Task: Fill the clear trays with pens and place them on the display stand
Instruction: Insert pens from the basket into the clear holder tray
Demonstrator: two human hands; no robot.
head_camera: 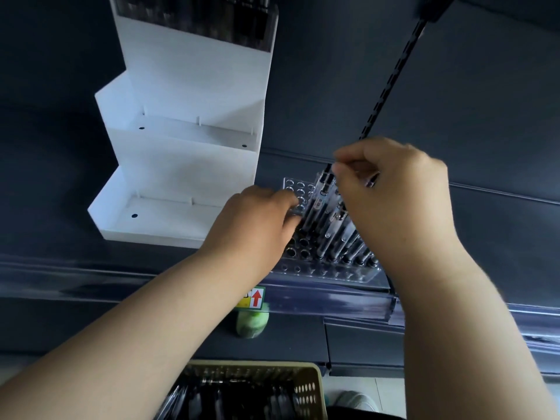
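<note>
A clear tray [327, 272] with rows of round holes stands on the dark shelf, just right of the white display stand [194, 165]. Several clear-barrelled black pens [321, 207] stand upright in its right half. The holes on its left side show empty. My left hand [257, 219] grips the tray's upper left part. Over the pens, my right hand [394, 189] has its fingers curled round several pens, whose dark ends stick out by the fingers. The stand's two lower tiers hold nothing; its top tier carries a tray of dark pens [194, 16].
A tan basket [306, 386] with loose pens sits at the bottom centre, below the shelf edge. A clear price rail [330, 298] with a red arrow label runs along the shelf front. A green object [252, 324] lies under it. A black slotted upright [394, 74] rises behind my right hand.
</note>
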